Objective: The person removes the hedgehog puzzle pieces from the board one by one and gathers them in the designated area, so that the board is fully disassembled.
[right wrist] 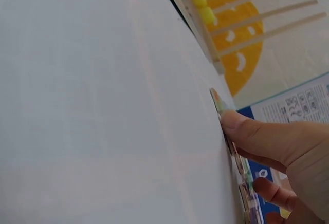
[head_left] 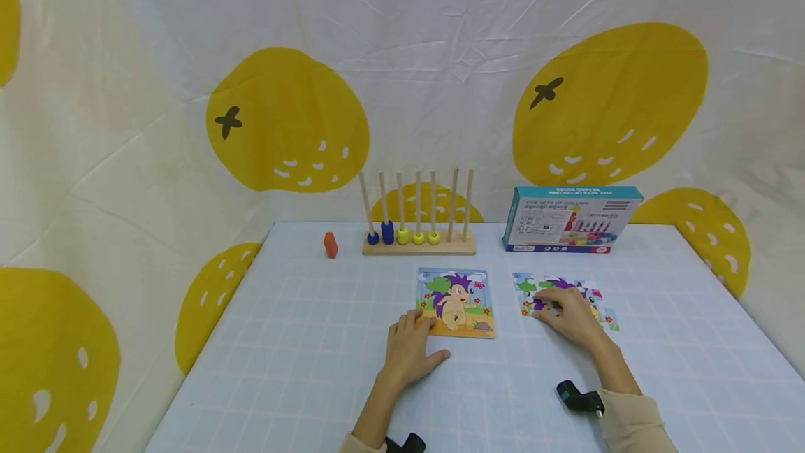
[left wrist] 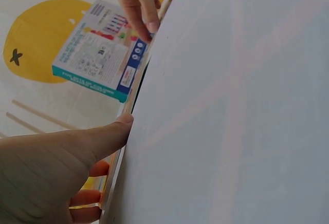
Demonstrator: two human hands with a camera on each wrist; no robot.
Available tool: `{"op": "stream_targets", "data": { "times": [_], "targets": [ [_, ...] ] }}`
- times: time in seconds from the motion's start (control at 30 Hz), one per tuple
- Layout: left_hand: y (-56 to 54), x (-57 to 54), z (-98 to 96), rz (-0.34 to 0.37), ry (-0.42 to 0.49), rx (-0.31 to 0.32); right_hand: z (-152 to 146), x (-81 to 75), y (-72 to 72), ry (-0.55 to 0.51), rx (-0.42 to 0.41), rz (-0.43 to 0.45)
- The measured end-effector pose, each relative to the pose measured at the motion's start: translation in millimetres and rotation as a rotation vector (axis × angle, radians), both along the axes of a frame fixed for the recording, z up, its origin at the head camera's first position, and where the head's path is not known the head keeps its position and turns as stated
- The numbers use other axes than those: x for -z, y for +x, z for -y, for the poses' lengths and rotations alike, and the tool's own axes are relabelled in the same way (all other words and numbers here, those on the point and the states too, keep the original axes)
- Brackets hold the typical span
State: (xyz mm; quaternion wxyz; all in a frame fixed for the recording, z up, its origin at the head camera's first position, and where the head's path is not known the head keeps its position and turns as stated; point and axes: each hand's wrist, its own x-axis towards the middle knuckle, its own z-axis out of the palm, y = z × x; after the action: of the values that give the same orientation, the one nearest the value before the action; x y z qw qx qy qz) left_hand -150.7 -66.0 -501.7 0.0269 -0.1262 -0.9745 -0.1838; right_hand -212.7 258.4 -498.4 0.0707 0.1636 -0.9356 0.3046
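A framed hedgehog puzzle (head_left: 461, 299) lies on the table, its purple-spined hedgehog picture whole. My left hand (head_left: 407, 349) rests at its lower left edge, fingertips over the frame, thumb stretched out on the cloth. To the right lies a second hedgehog picture made of loose puzzle pieces (head_left: 525, 286), partly hidden by my right hand (head_left: 569, 313). Between that hand's thumb and forefinger is a purple puzzle piece (head_left: 546, 306), which it pinches at the left part of the picture. From the right wrist, the thumb (right wrist: 241, 124) is seen touching the edge of a thin piece.
Behind the framed puzzle stands a wooden peg rack (head_left: 418, 249) with blue and yellow beads. An orange block (head_left: 330, 245) stands left of it. A bead-set box (head_left: 571, 221) leans at the back right, near the patterned curtain. Dark wrist cameras (head_left: 578, 398) sit on both wrists.
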Motion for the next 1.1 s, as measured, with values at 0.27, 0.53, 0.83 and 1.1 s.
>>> {"op": "stream_targets", "data": {
  "times": [0.27,0.53,0.83,1.1],
  "targets": [
    [-1.2,-1.7,-1.7,-0.005,-0.011,0.007,7,-8.6,2.0,-0.038,0.055,-0.016],
    [-6.1,-2.4,-7.3,-0.020,-0.042,-0.024,43,-8.8,4.9,-0.194,0.020,0.053],
    [-18.8,-7.3,-11.2,-0.058,-0.053,-0.032,75,-0.4,0.7,-0.202,-0.106,0.083],
    [-27.6,-9.8,-11.5,-0.091,0.012,-0.001,91,-0.4,1.1,-0.170,-0.214,0.102]
  ]
}}
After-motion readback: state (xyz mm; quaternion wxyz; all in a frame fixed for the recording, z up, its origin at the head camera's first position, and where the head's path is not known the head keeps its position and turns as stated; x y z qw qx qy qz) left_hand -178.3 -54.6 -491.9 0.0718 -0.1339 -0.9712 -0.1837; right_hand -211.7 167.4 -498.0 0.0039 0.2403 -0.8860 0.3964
